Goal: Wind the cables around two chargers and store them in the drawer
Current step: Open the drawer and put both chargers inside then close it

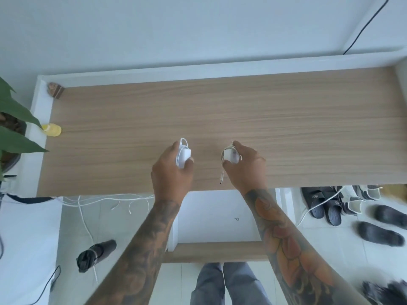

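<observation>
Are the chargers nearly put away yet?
Almost. Both cables look wound. The left hand grips one white charger and the right hand grips the other charger, with a cable end hanging loose. The drawer below the tabletop is open. Still left: putting both inside and probably closing it.

Two chargers (184,156) (230,155) side by side on the desk (286,128), drawer (217,216) below.

I stood at a long wooden desk (220,106) set against a pale wall (176,29). The floor (341,245) was of white tiles, with dark slippers (326,208) at my right and a green plant (13,119) at my left.
</observation>
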